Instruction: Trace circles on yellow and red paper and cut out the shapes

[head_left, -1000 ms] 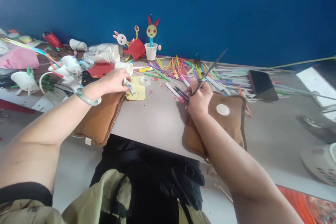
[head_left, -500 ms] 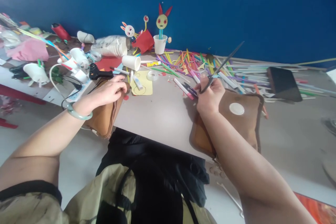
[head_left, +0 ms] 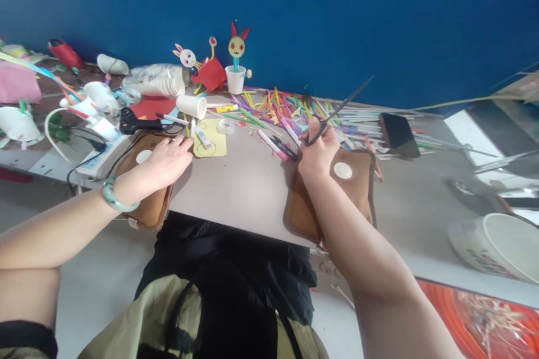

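My right hand (head_left: 319, 152) grips a pair of scissors (head_left: 347, 100) by the dark handle loops, over the right brown pad (head_left: 348, 193). The blades stick out away from me, up and to the right. Beside that hand lie a pink-and-white marker (head_left: 273, 145) and a second pair of dark scissors (head_left: 283, 147). My left hand (head_left: 172, 158) rests over the left brown pad (head_left: 155, 210), fingers loosely bent and nothing visible in them. Just past its fingertips is yellow paper (head_left: 218, 147) with drawn circles, a small glue tube (head_left: 202, 137) lying on it.
Behind the left hand lie a black glue gun (head_left: 141, 122), a power strip (head_left: 95, 161) and paper cups (head_left: 191, 106). Coloured sticks (head_left: 273, 104) are heaped along the blue wall. A dark phone-like slab (head_left: 398, 133) and a white bucket (head_left: 505, 244) are at right.
The view has swung right, so things appear further left and the bucket now shows. The right hand still holds the scissors; the left hand stays over its pad.
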`<state>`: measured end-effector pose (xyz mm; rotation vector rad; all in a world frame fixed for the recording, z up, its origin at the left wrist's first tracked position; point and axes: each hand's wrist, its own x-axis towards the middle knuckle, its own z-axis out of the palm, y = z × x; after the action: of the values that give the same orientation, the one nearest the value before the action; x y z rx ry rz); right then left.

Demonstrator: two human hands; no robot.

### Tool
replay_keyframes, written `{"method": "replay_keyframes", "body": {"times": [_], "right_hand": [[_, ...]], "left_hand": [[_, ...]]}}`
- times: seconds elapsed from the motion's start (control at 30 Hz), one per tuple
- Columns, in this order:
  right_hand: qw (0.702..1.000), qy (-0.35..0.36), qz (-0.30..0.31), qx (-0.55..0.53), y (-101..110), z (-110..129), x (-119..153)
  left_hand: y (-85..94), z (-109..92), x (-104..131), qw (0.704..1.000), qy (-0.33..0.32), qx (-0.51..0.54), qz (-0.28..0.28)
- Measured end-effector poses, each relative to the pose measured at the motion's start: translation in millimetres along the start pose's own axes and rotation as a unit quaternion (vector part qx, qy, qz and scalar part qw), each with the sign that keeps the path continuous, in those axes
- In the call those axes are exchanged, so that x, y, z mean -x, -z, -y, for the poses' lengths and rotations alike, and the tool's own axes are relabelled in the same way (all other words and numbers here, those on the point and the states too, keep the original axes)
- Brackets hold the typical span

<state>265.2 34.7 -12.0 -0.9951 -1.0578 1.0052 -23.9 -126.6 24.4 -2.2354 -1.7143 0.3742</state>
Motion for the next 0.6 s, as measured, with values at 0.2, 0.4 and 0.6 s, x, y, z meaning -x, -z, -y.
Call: {"method": "replay_keyframes", "body": {"times": [0.2, 0.4, 0.6], "right_hand": [[0.999, -0.004, -0.028, -0.017, -1, 3, 4], [0.995, 0.027, 0.058, 0.070, -3, 8, 21], [0.984, -0.006, 0.152, 0.093, -7, 7, 31]], "left_hand": [[-11.3, 10, -2, 0.999, 0.003, 0.032, -0.019], [-24.9, 15, -1, 0.988, 0.034, 0.144, -0.043], [-10.9, 14, 2, 0.885, 0.125, 0.423, -0.147]]}}
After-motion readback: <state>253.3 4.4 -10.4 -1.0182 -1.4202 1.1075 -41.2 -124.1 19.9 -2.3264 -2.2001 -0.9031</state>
